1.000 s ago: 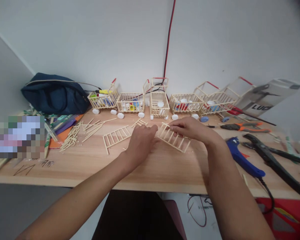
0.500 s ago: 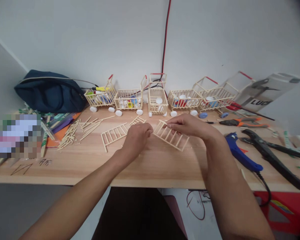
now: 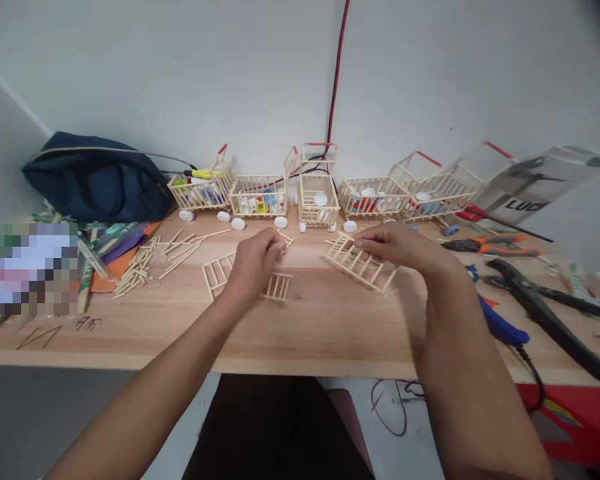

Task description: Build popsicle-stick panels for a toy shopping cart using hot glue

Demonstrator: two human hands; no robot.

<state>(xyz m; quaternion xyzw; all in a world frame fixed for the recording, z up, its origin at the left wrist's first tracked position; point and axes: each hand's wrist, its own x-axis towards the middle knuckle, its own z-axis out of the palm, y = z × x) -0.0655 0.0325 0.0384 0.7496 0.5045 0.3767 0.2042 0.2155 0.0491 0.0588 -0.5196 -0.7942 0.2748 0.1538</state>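
Observation:
My right hand (image 3: 400,245) pinches a ladder-like panel of thin wooden sticks (image 3: 361,265), holding it tilted just above the wooden table (image 3: 310,327). My left hand (image 3: 253,263) is closed over a smaller stick panel (image 3: 277,287) that rests on the table in front of it. Another stick panel (image 3: 216,275) lies flat just left of that hand, partly hidden by it.
Several stick-built carts (image 3: 260,195) with white wheels line the wall. Loose sticks (image 3: 145,263) lie at the left, beside a dark blue bag (image 3: 95,177). A blue glue gun (image 3: 500,327), pliers (image 3: 490,247) and black cutters (image 3: 545,313) lie at the right.
My two hands have drawn apart. The right one carried its stick panel to the right, and a smaller panel now shows under my left hand.

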